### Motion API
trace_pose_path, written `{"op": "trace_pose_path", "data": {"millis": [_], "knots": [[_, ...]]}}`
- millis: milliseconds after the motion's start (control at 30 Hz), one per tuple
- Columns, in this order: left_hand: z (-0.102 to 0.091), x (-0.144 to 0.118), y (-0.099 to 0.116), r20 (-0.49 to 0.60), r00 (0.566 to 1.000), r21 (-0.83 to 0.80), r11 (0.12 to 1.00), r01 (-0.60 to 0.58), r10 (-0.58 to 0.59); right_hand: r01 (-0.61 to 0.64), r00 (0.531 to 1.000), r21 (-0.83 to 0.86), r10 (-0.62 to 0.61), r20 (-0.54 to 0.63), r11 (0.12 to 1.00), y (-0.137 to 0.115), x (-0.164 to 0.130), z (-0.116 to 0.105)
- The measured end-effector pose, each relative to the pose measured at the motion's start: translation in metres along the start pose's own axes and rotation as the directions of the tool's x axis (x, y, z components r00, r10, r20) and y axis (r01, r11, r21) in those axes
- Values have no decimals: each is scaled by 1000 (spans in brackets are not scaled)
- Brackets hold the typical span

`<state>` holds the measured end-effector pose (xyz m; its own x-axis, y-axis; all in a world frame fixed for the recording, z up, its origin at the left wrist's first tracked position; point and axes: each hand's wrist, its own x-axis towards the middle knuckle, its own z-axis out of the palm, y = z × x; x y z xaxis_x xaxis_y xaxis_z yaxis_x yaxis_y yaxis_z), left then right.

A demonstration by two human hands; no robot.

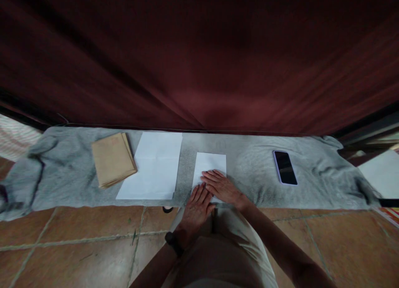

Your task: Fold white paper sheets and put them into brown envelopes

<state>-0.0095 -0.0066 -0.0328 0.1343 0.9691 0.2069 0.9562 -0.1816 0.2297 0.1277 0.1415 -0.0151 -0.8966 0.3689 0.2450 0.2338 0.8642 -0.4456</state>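
Observation:
A small white sheet of paper, apparently folded, lies flat on the grey cloth in front of me. My right hand rests palm down on its middle, fingers stretched to the left. My left hand lies flat on the paper's near left part, its fingertips close to the right hand's fingers. Both hands hide the near half of the paper. Just left of it lies a larger white sheet with a faint crease across it. A stack of brown envelopes overlaps that sheet's left edge.
The grey cloth covers a long narrow surface and is wrinkled at both ends. A phone in a purple case lies on the right. A dark red curtain hangs right behind the surface. Tiled floor shows below the front edge.

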Motion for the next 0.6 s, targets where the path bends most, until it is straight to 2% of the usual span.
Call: {"op": "trace_pose_path", "data": {"millis": [100, 267, 433, 533, 600], "knots": [[0, -3, -3, -6, 1000, 21, 1000, -19, 19, 20, 999, -1, -20, 30, 1000, 9, 10, -1], [-4, -2, -4, 6, 999, 37, 999, -40, 40, -39, 995, -57, 44, 90, 998, 40, 33, -5], [-7, -1, 0, 49, 999, 45, 999, -24, 22, -121, 990, -108, 127, 59, 987, 73, 58, -4], [-6, -1, 3, 46, 999, 36, 999, -20, 18, -158, 985, -128, 165, 50, 979, 78, 66, -5], [-4, -1, 5, 35, 999, 36, 999, -11, 9, -179, 983, -119, 184, 28, 977, 71, 64, -6]]}}
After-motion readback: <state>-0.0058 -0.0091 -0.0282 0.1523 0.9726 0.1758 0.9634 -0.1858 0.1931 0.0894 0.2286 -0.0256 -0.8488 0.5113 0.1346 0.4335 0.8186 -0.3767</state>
